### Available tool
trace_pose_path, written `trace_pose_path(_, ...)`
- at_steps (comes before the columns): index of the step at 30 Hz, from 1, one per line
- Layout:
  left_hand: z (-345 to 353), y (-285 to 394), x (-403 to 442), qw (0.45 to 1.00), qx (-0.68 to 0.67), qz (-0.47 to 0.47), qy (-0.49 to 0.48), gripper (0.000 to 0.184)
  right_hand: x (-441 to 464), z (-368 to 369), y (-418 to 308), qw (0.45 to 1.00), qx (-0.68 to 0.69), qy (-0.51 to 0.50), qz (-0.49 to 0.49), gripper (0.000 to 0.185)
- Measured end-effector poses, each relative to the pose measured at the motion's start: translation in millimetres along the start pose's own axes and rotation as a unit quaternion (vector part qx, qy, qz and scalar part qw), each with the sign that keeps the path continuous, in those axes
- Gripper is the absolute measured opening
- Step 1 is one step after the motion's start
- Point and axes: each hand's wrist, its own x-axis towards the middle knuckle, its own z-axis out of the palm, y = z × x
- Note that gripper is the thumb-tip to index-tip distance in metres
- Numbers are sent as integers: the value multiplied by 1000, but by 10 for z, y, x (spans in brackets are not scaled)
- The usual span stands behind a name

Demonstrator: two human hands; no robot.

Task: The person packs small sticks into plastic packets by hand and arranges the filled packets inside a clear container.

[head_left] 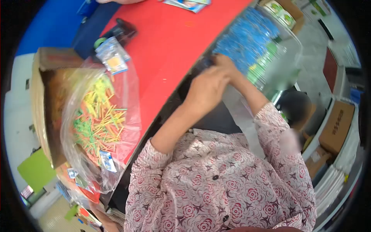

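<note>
Blue crinkled, shiny packets (pixel 247 36) piled in clear plastic, just beyond red tabletop (pixel 166 50) right edge. Left hand (pixel 206 89) and right hand (pixel 224 67) together beside them; both grips blurred, cannot tell if closed. Thin yellow, green, orange sticks (pixel 98 123) in clear bag (pixel 133 96), tabletop left edge. Brown carton (pixel 338 127): dark printed characters, too small to read.

Hands blurred, grip unclear.
L hand (pixel 206 89) overlaps R hand (pixel 225 66), hiding pt. of it; fingers smeared, can't tell what's held. Dark item (pixel 123 29) on worktop (pixel 162 50) too blurred to ID. Top edge cuts off packet (pixel 187 4) & another person's hand (pixel 120 1); bottom edge crops a co-worker's arm (pixel 105 219). Carton (pixel 338 125) print too sm. to read; R sleeve (pixel 278 129) partly smudged.
</note>
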Motion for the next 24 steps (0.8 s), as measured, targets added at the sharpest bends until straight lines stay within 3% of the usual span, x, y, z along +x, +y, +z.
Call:
trace_pose_path(2,-447,256,-47,979,-185,-84,-8,16,-103,-401,-191,997,8,-71,22,28)
trace_pose_path(4,-856,198,-170,982,-127,-93,108,14,-242,-792,-300,994,-68,-83,24,30)
trace_pose_path(6,-1235,-62,-317,951,-101,-188,222,15,-436,-1239,-698,994,3,-22,107,26)
trace_pose_path(7,-1393,-226,-356,942,-52,-209,259,20,-464,-1361,-908,995,2,-17,100,26)
trace_pose_path(9,-1573,-583,-403,929,-8,-217,300,26,-412,-1449,-1398,949,287,34,126,23)
trace_pose_path(11,-1581,-999,-400,900,24,-226,371,38,-175,-1208,-1781,896,434,-5,93,23)
trace_pose_path(13,-1519,-1441,-458,897,-15,-221,383,42,223,-661,-1900,926,366,40,-89,33)
trace_pose_path(14,-1503,-1574,-459,889,-45,-236,389,46,383,-526,-2064,926,360,42,-104,38)
trace_pose_path(16,-1534,-1614,-465,897,0,-263,355,47,683,-225,-2343,941,305,86,-120,38)
trace_pose_path(18,-1591,-1583,-440,898,-19,-281,337,48,891,45,-2529,895,418,66,-137,36)
trace_pose_path(21,-1654,-1583,-423,896,-56,-315,309,49,871,212,-2719,914,378,118,-90,33)
trace_pose_path(24,-1666,-1641,-429,893,-100,-327,291,48,855,318,-2731,905,395,120,-105,30)
